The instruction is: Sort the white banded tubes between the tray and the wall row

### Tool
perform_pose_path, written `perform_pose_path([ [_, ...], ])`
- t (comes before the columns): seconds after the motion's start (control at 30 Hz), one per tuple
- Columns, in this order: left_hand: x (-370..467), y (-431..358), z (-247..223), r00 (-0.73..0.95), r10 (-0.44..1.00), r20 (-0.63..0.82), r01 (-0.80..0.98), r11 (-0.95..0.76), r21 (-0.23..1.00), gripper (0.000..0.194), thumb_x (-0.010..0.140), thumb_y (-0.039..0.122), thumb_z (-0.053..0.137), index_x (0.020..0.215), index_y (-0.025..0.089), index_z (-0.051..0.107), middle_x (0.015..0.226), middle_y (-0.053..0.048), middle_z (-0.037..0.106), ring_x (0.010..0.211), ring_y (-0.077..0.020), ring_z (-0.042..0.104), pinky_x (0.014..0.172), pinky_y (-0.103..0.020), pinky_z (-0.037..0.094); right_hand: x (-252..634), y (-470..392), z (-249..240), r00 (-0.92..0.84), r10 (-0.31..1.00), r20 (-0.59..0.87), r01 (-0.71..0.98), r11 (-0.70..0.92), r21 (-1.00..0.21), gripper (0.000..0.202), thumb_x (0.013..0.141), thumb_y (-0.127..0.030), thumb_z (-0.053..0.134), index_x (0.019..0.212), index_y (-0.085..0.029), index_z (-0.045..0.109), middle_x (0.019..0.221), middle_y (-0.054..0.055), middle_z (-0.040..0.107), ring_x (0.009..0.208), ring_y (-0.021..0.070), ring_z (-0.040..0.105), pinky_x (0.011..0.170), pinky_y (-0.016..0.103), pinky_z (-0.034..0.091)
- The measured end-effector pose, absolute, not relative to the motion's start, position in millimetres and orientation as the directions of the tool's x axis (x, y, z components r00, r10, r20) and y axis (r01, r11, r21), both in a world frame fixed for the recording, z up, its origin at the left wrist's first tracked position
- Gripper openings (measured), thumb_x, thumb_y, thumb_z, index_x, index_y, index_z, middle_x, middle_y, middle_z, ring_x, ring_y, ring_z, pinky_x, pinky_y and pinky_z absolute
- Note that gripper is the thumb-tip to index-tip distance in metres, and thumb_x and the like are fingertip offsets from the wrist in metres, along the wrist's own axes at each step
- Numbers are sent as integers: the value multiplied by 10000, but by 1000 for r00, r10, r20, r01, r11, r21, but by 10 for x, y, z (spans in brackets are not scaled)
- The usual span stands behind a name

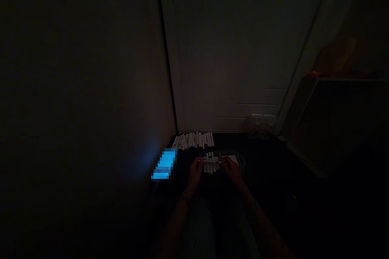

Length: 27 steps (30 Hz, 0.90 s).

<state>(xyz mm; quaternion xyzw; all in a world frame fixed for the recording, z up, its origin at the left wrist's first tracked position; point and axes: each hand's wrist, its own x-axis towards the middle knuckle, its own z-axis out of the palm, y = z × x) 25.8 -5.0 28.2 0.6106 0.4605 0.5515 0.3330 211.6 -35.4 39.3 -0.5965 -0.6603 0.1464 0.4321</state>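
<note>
A white marker [210,162] lies crosswise between my hands, its ends pinched in the fingers. My left hand [195,168] is closed on the left end, and my right hand [232,170] is closed at the right end. Just below it, several white markers [209,168] lie side by side in a clear plastic case [219,155]. Something flat and white [230,158] sits in the case's right part, partly behind my right hand. Dim light hides the finer details of the markers and fingers.
A row of several white markers [194,141] lies at the table's back left. A glowing blue, blurred-out screen [165,164] is left of my hands. Two clear plastic containers [261,126] stand against the back wall [227,68]. A shelf [343,79] rises at the right.
</note>
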Motion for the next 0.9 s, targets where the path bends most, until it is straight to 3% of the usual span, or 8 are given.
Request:
perform_pose_path([
  [0.43,253,-52,272,-31,924,380,217,-365,905,291,779,394,418,905,174,560,886,-41,613,835,-167,553,750,-277,420,2152,-317,330,93,906,414,694,239,-679,350,828,-322,270,1015,-233,552,730,-2,591,648,132,525,550,205,329],
  [0.73,258,-39,264,-26,920,392,213,-378,901,291,782,389,413,905,165,553,886,-39,609,829,-159,551,750,-270,421,2146,-337,352,85,902,423,682,257,-685,346,833,-344,281,1022,-240,551,798,1,604,696,133,534,584,203,349],
  [0.9,253,-45,269,-42,920,390,221,-373,901,296,787,397,403,903,169,553,881,-41,613,827,-162,557,752,-277,423,2144,-335,353,75,908,413,681,256,-686,348,826,-362,292,1009,-238,561,740,-4,601,632,125,518,543,196,331],
])
